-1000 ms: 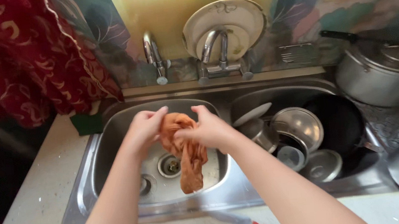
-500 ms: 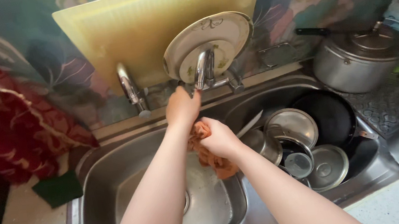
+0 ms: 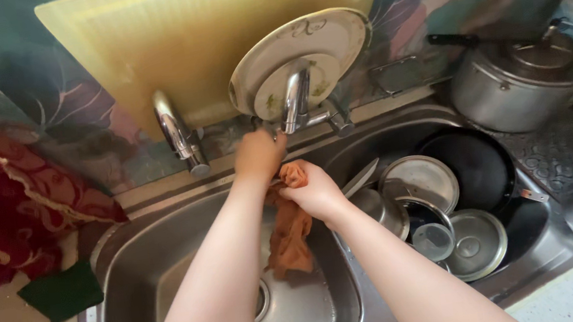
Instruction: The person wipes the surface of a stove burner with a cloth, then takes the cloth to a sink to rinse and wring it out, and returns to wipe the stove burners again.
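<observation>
From the head camera, the left hand [image 3: 259, 155] reaches far to the base of the chrome tap [image 3: 296, 99], its fingers curled at the tap handle; whether they actually close on it I cannot tell, since the hand hides the contact. The right hand [image 3: 313, 192] is clamped on the top of an orange cloth [image 3: 289, 234], which hangs limp and wrinkled, looking wet, over the left basin of the steel double sink [image 3: 134, 272], just under the spout. No water stream shows.

As a judgement, the wash-up looks barely begun: the right basin is full of stacked ware, a black pan [image 3: 470, 161], round steel lids [image 3: 418, 182] and small steel bowls [image 3: 474, 242], none set aside.

A white plate [image 3: 320, 42] with food marks leans behind the tap against a pale yellow cutting board [image 3: 194, 42]. A dull steel pot with lid [image 3: 518, 77] stands on the bench at far right. A dark green scouring pad [image 3: 64, 290] lies on the speckled bench at left, below a red patterned fabric [image 3: 4, 207].
</observation>
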